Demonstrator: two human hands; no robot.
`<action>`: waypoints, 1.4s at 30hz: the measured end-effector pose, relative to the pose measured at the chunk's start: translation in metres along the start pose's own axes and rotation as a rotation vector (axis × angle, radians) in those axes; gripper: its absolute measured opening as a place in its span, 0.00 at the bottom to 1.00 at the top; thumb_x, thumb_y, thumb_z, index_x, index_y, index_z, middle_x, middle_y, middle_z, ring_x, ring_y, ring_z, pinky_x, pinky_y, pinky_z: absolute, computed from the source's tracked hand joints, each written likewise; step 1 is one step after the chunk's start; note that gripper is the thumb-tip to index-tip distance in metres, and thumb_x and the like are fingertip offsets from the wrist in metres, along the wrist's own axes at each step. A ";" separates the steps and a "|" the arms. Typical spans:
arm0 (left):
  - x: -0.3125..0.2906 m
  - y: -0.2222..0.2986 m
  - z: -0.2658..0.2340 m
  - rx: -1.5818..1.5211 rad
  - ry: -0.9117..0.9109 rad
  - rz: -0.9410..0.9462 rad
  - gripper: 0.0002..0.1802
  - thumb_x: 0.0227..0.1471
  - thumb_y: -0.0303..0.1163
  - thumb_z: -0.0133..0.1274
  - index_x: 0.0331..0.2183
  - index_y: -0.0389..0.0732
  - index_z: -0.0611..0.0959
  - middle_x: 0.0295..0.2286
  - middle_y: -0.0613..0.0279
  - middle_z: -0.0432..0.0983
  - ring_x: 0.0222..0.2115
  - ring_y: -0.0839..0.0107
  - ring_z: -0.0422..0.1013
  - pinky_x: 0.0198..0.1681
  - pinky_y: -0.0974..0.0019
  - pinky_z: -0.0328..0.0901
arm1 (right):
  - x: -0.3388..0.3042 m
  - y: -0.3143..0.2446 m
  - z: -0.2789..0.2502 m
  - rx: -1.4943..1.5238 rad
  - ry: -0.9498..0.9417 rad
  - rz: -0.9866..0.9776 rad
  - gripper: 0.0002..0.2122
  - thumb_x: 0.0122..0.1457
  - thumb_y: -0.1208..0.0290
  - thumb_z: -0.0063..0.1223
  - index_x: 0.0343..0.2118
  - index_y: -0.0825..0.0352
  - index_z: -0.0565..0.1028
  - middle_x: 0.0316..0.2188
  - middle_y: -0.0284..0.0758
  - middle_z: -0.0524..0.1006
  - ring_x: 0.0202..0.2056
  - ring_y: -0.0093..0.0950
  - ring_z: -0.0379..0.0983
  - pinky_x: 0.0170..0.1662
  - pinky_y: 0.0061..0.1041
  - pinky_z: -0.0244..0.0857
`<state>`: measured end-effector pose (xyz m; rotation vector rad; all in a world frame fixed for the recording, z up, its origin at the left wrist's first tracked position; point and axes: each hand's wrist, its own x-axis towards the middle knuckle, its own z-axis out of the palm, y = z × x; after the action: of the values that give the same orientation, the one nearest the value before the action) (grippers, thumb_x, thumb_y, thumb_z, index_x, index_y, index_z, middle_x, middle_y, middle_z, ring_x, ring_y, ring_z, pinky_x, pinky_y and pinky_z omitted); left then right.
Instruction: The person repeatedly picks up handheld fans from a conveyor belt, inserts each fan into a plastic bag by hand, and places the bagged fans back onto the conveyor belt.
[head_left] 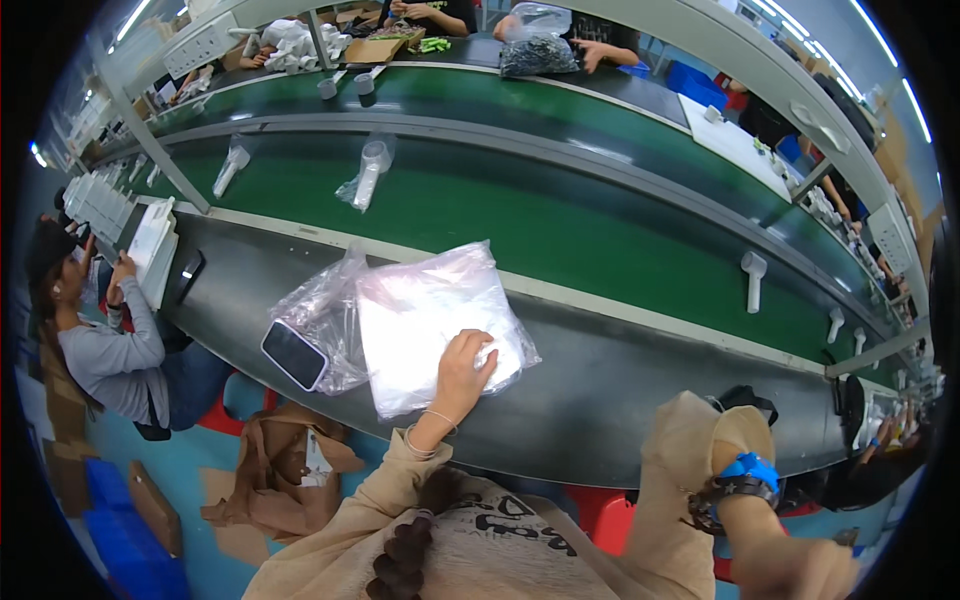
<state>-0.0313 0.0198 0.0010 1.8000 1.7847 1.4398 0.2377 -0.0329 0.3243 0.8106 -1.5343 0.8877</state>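
A thick stack of clear plastic bags (pixel 425 310) lies on the dark worktop in front of me. My left hand (pixel 466 370) is on its right half, with bent fingers and thumb closing on the top plastic bag. Beside the stack, on the left, is a crumpled clear bag (pixel 335 310), partly under a phone (pixel 295 356) with a dark screen. My right hand (pixel 805 570) is low at the right, away from the worktop and smeared by motion; whether it holds anything does not show. A blue band (pixel 748 467) circles that wrist.
Beyond the worktop runs a green conveyor belt (pixel 480 205). It carries a bagged white handheld device (pixel 371 175) and a bare white one (pixel 753 280). A seated person (pixel 110 335) handles white sheets at the left. An open cardboard box (pixel 290 470) stands on the floor below.
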 end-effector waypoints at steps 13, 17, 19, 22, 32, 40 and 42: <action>0.013 0.024 -0.013 -0.092 -0.137 0.018 0.06 0.51 0.18 0.51 0.33 0.32 0.80 0.31 0.49 0.75 0.33 0.53 0.74 0.37 0.61 0.68 | -0.154 0.128 -0.049 0.117 0.252 1.146 0.19 0.64 0.54 0.49 0.30 0.70 0.74 0.24 0.33 0.73 0.23 0.22 0.69 0.25 0.23 0.62; 0.006 0.031 -0.015 -0.074 -0.167 -0.095 0.07 0.48 0.17 0.51 0.33 0.31 0.80 0.32 0.49 0.75 0.34 0.51 0.73 0.39 0.57 0.67 | -0.280 0.183 -0.085 0.073 0.684 1.247 0.09 0.68 0.63 0.43 0.37 0.62 0.72 0.30 0.26 0.71 0.30 0.16 0.64 0.33 0.16 0.57; -0.001 0.023 -0.005 -0.062 -0.113 -0.055 0.08 0.48 0.17 0.52 0.34 0.32 0.80 0.33 0.51 0.75 0.34 0.54 0.73 0.40 0.60 0.67 | -0.312 0.189 -0.096 0.105 0.796 1.196 0.08 0.68 0.64 0.43 0.37 0.62 0.72 0.30 0.25 0.71 0.30 0.16 0.65 0.33 0.16 0.57; -0.006 0.022 0.006 -0.008 -0.017 0.022 0.10 0.47 0.17 0.54 0.35 0.33 0.79 0.35 0.52 0.74 0.36 0.56 0.72 0.41 0.62 0.67 | -0.340 0.194 -0.105 0.276 0.996 1.086 0.07 0.68 0.66 0.42 0.41 0.64 0.70 0.32 0.29 0.72 0.32 0.19 0.66 0.37 0.20 0.59; -0.013 0.010 0.014 0.062 0.083 0.049 0.18 0.44 0.18 0.61 0.41 0.35 0.79 0.41 0.52 0.73 0.42 0.54 0.70 0.45 0.58 0.66 | -0.333 0.198 -0.096 0.121 1.037 1.154 0.05 0.66 0.70 0.46 0.37 0.63 0.72 0.32 0.29 0.73 0.34 0.20 0.68 0.41 0.20 0.61; -0.015 0.010 0.014 0.036 0.072 0.046 0.26 0.41 0.21 0.66 0.45 0.36 0.77 0.45 0.51 0.70 0.43 0.56 0.69 0.42 0.60 0.68 | -0.337 0.198 -0.096 0.109 1.054 1.150 0.04 0.66 0.70 0.47 0.37 0.63 0.73 0.31 0.29 0.74 0.33 0.19 0.70 0.39 0.19 0.63; -0.015 0.010 0.014 0.020 0.067 0.043 0.27 0.41 0.22 0.66 0.46 0.36 0.76 0.45 0.50 0.70 0.43 0.56 0.69 0.42 0.61 0.68 | -0.337 0.196 -0.095 0.090 1.063 1.191 0.04 0.66 0.71 0.47 0.36 0.63 0.73 0.32 0.30 0.74 0.34 0.21 0.68 0.41 0.20 0.62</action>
<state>-0.0112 0.0109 -0.0054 1.8305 1.8087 1.5210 0.1567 0.1530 -0.0215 -0.6439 -0.8631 1.8315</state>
